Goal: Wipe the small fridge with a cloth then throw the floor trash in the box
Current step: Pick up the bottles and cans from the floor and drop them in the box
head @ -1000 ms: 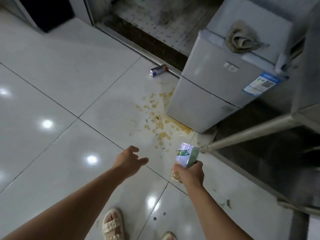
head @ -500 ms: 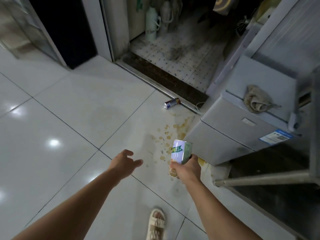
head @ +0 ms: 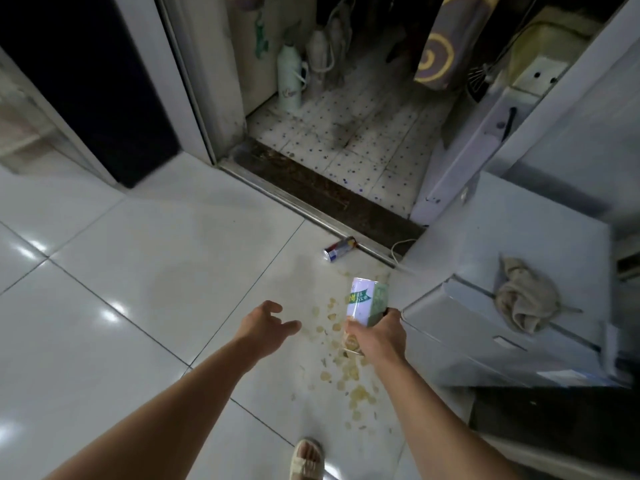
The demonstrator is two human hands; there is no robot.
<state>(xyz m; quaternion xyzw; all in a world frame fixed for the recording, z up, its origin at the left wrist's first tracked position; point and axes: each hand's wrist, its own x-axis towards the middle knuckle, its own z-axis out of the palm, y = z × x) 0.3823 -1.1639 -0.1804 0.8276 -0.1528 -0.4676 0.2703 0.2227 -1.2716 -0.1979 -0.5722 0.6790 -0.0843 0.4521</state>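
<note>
My right hand (head: 377, 336) grips a white and green drink carton (head: 366, 301), held upright above the floor beside the small grey fridge (head: 485, 341). A crumpled beige cloth (head: 523, 299) lies on the fridge's top. My left hand (head: 265, 322) hovers open and empty to the left of the carton. A can (head: 340, 248) lies on its side on the white tiles near the door threshold. No box is in view.
Yellowish spill spots (head: 346, 368) cover the tiles in front of the fridge. A metal door threshold (head: 311, 209) leads to a dirty tiled room with a thermos (head: 289, 77) and other bottles. My sandalled foot (head: 306, 460) is at the bottom.
The view has tilted up and moved forward toward the doorway. The carton stays in my right hand, and the can and threshold have come closer to the middle of the frame.
</note>
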